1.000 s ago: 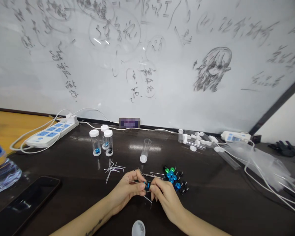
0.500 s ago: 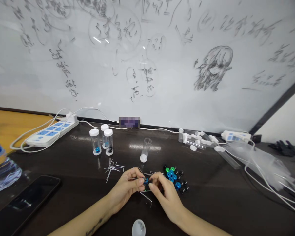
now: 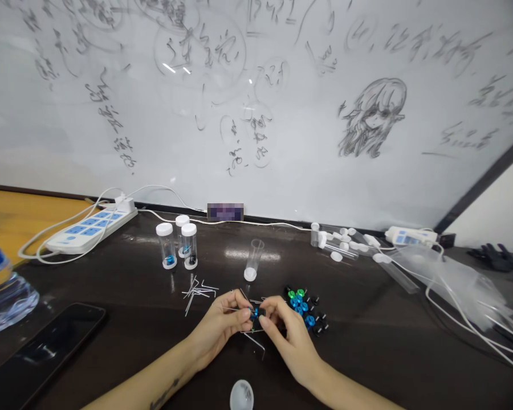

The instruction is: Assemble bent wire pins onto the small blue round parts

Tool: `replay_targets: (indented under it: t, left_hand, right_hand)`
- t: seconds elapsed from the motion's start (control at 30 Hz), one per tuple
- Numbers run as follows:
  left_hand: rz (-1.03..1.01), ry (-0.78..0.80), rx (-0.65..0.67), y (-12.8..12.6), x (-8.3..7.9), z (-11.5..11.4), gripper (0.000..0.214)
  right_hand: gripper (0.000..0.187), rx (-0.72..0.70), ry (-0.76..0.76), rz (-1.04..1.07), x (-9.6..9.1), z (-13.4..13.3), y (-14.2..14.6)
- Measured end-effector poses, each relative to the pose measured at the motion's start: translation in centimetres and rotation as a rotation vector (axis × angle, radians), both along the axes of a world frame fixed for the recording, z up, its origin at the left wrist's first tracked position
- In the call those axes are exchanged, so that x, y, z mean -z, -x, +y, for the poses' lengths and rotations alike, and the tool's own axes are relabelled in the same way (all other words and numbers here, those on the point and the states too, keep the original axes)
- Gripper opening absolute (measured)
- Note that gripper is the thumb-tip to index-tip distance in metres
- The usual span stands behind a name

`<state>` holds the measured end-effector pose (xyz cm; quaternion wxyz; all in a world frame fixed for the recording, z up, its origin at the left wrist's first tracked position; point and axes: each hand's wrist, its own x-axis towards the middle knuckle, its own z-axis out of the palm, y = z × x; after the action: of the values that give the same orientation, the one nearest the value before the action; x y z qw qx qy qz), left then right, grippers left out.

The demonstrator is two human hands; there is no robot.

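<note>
Two sets of fingertips meet over the dark table [image 3: 111,296]: our left hand [image 3: 222,324] and right hand [image 3: 288,336] both pinch narrowly on one tiny blue part [image 3: 255,314], which sits between them just above the tabletop, with a thin metal pin [image 3: 233,310] running out of the left-hand grip. We cannot tell how the pin and the part join, because they are too small and our fingers cover them. Just beside the right hand lies a loose cluster of blue, green and black parts [image 3: 304,310], and just beyond the left hand lies a scatter of bent pins [image 3: 196,291]. Farther back an open clear vial [image 3: 253,259] stands upside down on its white cap, and three capped vials [image 3: 177,246] stand together to its left. More tubes and caps [image 3: 342,245] lie near the wall, next to a clear plastic bag [image 3: 448,279]. A phone [image 3: 38,353] and a water bottle [image 3: 2,290] sit at the far left, and a white cap [image 3: 241,396] lies close to our wrists. We judge the main risk to be a slip: the part is small and held only by fingertips, so any uneven squeeze could flick it away among the loose parts or off the table edge. The pin also looks thin enough to bend under a sideways push, and our right wrist could brush the cluster and scatter it.
</note>
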<state>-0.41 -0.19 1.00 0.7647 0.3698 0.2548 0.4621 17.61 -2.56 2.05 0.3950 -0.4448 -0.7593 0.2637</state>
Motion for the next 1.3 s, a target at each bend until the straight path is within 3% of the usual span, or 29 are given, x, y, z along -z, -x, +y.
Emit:
replay_targets:
  t: [0.07,0.37,0.57,0.97,1.03,1.17,1.3]
  left_hand:
    - [0.003,-0.006,0.007,-0.01,-0.02,0.01,0.016]
    - [0.011,-0.019,0.040,-0.05,-0.13,-0.07,0.017]
    - [-0.001,-0.016,0.021,-0.03,-0.06,0.00,0.015]
    - [0.011,-0.050,0.070,-0.04,0.21,-0.04,0.014]
    - [0.005,-0.051,0.072,-0.01,0.35,0.02,0.014]
    - [-0.006,-0.048,0.042,0.03,0.58,0.16,0.013]
    - [-0.001,-0.050,0.040,-0.01,0.52,0.26,0.013]
  right_hand:
    - [0.016,-0.001,-0.008,-0.010,-0.18,-0.02,0.10]
    - [0.050,-0.041,0.007,-0.060,0.25,0.10,-0.18]
    - [0.016,-0.007,-0.017,-0.059,-0.06,-0.13,0.08]
    - [0.040,-0.065,0.054,-0.132,0.22,0.07,-0.12]
    - [0.035,-0.062,0.031,-0.133,0.29,0.11,-0.10]
    - [0.006,-0.024,-0.040,-0.077,0.54,0.21,-0.11]
    - [0.004,-0.034,-0.046,-0.018,0.73,0.30,-0.21]
